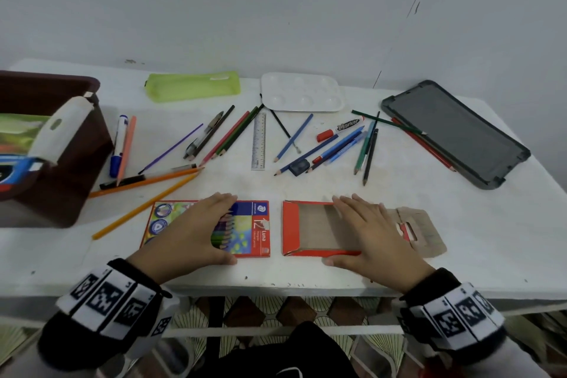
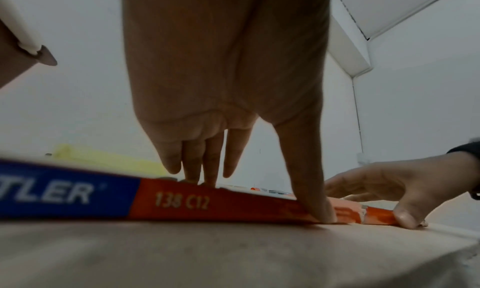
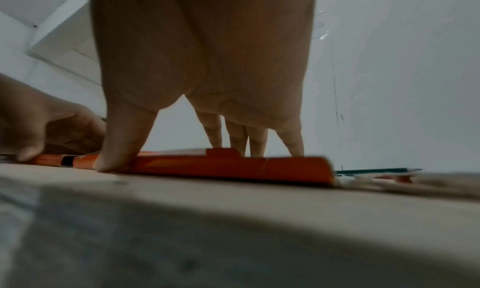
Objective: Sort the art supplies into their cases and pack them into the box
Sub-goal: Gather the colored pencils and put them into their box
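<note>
Sleeve under our left hand, tray under right hand, both at table front | fingers straight, thumbs on near edges | thin card, light, crushes easily, so we'd take it by the long edges

A printed pencil sleeve and its empty red tray lie flat side by side; loose pencils are scattered behind; a brown box stands left.

Glossy printed cardboard pencil case, matt brown card inner tray, translucent green plastic pouch
</note>
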